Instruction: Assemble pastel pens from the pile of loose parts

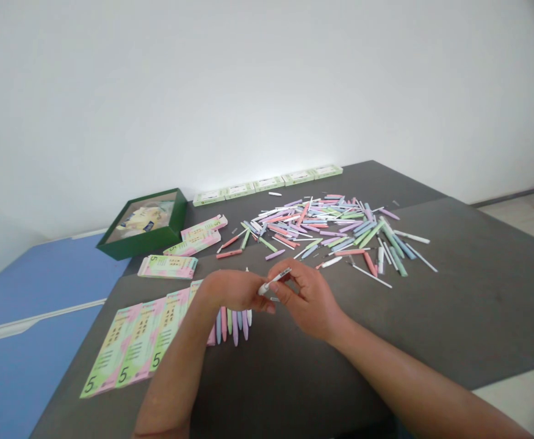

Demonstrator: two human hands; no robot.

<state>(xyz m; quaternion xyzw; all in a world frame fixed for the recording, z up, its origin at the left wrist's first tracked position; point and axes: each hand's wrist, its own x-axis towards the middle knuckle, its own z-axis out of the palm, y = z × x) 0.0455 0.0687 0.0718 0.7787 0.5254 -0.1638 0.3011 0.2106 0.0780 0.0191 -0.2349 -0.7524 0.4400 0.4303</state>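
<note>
In close, dead centre of the clock: pinching a white pen between thumb and fingers of the right grip, tilted toward two o'clock, above the dark bench. Across to the left grip, at nine o'clock from the pen, bent in at its lower end; cannot tell whether grasping it or only touching. Down at eight o'clock, out from beneath the left grip: a neat row of coloured pens, ends toward six. Also at eight, farther out, partly hidden: overlapping pink-and-green packets, a big 5 showing on three. Beyond, at nine: a blue surface. Out to ten o'clock: three cartons lying loose, then a dark green box, open, with packaging inside. Round to one o'clock: a broad jumble of pens, pastel and white, lying every which way. Farthest, at twelve: five flat boxes, pale green, lined up by the white wall.
</note>
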